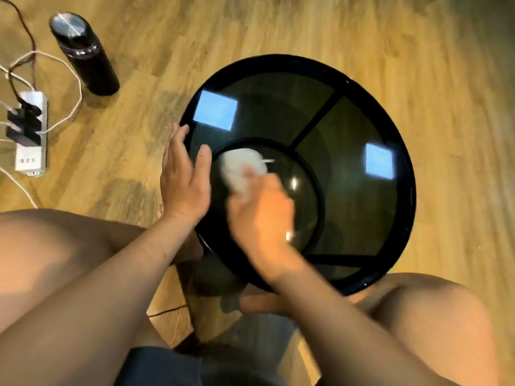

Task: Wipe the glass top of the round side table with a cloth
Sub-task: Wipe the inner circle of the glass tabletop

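The round side table (pixel 370 87) has a black rim and a dark glass top that reflects two bright squares. A small white cloth (pixel 239 168) lies on the near-left part of the glass. My right hand (pixel 262 218) holds the cloth against the glass and is blurred by motion. My left hand (pixel 182 176) rests on the table's left edge, fingers straight along the rim and thumb lying on the glass.
A black flask (pixel 83 52) stands on the wooden floor at the upper left. A white power strip (pixel 30 135) with plugs and trailing cables lies at the far left. My bare knees frame the table at the bottom left and right.
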`<act>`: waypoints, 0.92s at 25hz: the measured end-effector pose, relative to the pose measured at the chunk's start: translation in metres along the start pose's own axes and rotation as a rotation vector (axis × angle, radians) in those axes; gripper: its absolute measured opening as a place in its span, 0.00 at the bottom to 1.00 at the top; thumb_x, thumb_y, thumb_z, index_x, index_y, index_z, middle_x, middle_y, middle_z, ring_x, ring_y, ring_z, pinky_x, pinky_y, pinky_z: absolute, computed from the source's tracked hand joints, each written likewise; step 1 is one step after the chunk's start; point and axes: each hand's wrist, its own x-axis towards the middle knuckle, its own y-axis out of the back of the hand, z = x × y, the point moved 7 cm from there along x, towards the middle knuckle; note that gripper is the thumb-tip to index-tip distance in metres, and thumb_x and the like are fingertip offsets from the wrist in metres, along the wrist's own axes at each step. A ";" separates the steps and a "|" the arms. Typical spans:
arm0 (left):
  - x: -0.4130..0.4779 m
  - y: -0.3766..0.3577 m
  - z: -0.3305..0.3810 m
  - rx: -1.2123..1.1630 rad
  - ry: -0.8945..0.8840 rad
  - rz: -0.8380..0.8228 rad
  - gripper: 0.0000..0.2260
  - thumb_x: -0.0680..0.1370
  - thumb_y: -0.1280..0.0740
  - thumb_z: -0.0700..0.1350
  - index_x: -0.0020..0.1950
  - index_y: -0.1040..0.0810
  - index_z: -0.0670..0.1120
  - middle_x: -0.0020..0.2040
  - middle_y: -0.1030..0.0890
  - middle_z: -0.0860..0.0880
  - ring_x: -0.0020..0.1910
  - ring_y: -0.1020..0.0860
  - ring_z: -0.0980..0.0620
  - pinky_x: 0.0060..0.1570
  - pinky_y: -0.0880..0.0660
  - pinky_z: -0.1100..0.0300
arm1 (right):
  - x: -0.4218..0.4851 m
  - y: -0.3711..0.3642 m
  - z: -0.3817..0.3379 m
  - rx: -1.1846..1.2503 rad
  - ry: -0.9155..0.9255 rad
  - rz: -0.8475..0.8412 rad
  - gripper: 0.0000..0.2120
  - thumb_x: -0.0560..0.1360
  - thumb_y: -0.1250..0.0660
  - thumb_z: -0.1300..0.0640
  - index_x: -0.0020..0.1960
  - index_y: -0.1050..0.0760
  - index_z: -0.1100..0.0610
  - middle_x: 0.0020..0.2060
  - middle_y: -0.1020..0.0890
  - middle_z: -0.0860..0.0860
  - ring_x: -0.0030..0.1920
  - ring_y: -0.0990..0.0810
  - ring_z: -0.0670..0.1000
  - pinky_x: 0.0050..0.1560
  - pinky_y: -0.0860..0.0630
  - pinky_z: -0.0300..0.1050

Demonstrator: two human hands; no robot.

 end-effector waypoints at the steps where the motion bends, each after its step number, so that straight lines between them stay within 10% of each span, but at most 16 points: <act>1: 0.000 0.000 -0.001 -0.046 0.015 -0.004 0.27 0.79 0.46 0.57 0.77 0.39 0.48 0.78 0.38 0.49 0.75 0.39 0.54 0.70 0.42 0.60 | -0.010 -0.011 -0.036 0.062 0.123 -0.079 0.20 0.71 0.35 0.50 0.63 0.27 0.47 0.47 0.21 0.53 0.39 0.18 0.58 0.35 0.28 0.44; 4: 0.001 -0.001 -0.006 -0.059 0.050 -0.034 0.27 0.79 0.47 0.57 0.77 0.41 0.50 0.80 0.40 0.51 0.76 0.40 0.54 0.68 0.43 0.62 | 0.000 0.006 -0.014 0.103 0.321 -0.067 0.19 0.73 0.36 0.48 0.64 0.29 0.43 0.49 0.21 0.50 0.41 0.18 0.56 0.35 0.23 0.48; 11: 0.001 -0.004 -0.006 0.021 -0.004 -0.042 0.29 0.79 0.49 0.61 0.78 0.43 0.52 0.80 0.43 0.51 0.77 0.43 0.54 0.71 0.45 0.59 | 0.072 0.103 0.270 -0.208 -0.540 0.057 0.16 0.76 0.41 0.56 0.63 0.29 0.57 0.55 0.20 0.66 0.56 0.22 0.70 0.54 0.25 0.58; 19: 0.001 0.000 -0.006 -0.055 -0.015 -0.007 0.32 0.77 0.48 0.64 0.78 0.43 0.50 0.75 0.33 0.50 0.68 0.31 0.53 0.59 0.37 0.72 | 0.063 -0.024 -0.072 0.063 0.378 -0.176 0.15 0.74 0.40 0.43 0.59 0.25 0.43 0.47 0.20 0.51 0.45 0.17 0.57 0.41 0.24 0.48; 23: 0.000 -0.002 -0.010 -0.065 0.034 -0.024 0.28 0.78 0.47 0.63 0.77 0.46 0.56 0.78 0.37 0.48 0.74 0.36 0.49 0.66 0.39 0.60 | 0.140 0.016 0.050 -0.181 0.231 -0.070 0.16 0.74 0.40 0.43 0.60 0.28 0.45 0.50 0.19 0.54 0.49 0.18 0.62 0.46 0.20 0.54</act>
